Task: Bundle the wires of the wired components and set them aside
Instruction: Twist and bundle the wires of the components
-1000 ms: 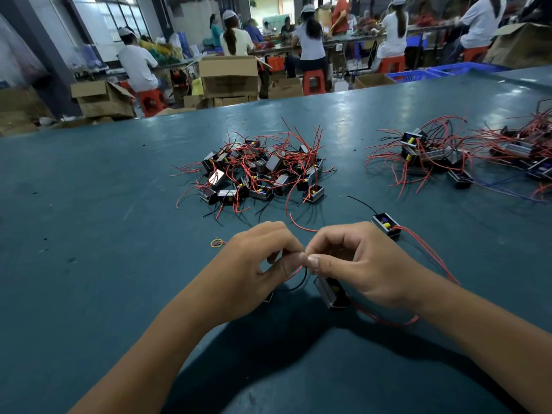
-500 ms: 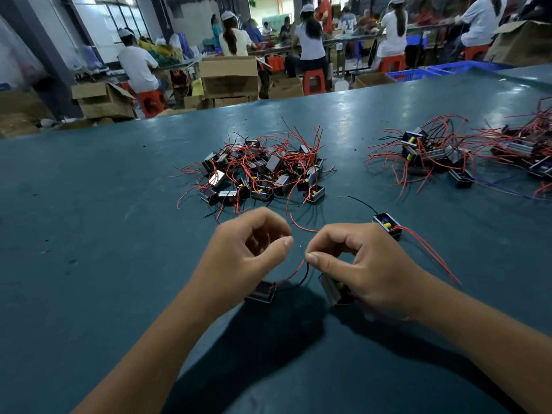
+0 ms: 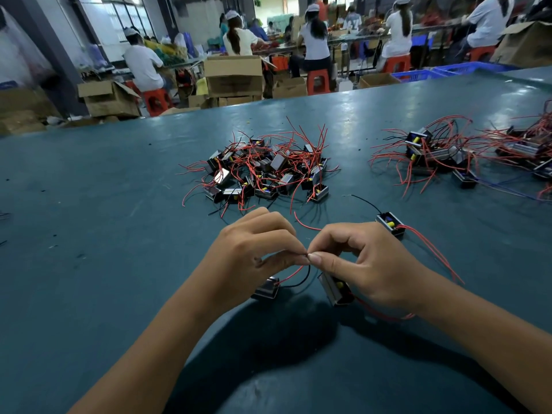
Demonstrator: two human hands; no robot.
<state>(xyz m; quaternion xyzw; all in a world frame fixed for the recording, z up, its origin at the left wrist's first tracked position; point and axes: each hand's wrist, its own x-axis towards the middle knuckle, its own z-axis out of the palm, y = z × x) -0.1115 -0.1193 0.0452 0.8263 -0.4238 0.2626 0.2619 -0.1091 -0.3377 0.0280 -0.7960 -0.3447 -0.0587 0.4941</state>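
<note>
My left hand (image 3: 254, 252) and my right hand (image 3: 358, 261) meet fingertip to fingertip over the teal table (image 3: 89, 264), both pinching the ends of thin red and black wires (image 3: 294, 274). These wires run down to a small black wired component (image 3: 266, 288) under my left hand. A second component (image 3: 334, 289) hangs tilted below my right palm, its red wire trailing under my wrist. A third component (image 3: 390, 223) lies just beyond my right hand, with a black wire and long red wires.
A pile of components with tangled red wires (image 3: 265, 168) lies straight ahead. More wired components (image 3: 442, 153) spread across the right of the table. Beyond the far edge are cardboard boxes (image 3: 233, 76), red stools and seated workers.
My hands drew apart half a second ago, exposing the left component, and have now closed together again on the wire ends, slightly higher. A small ring left of my left hand is no longer visible.
</note>
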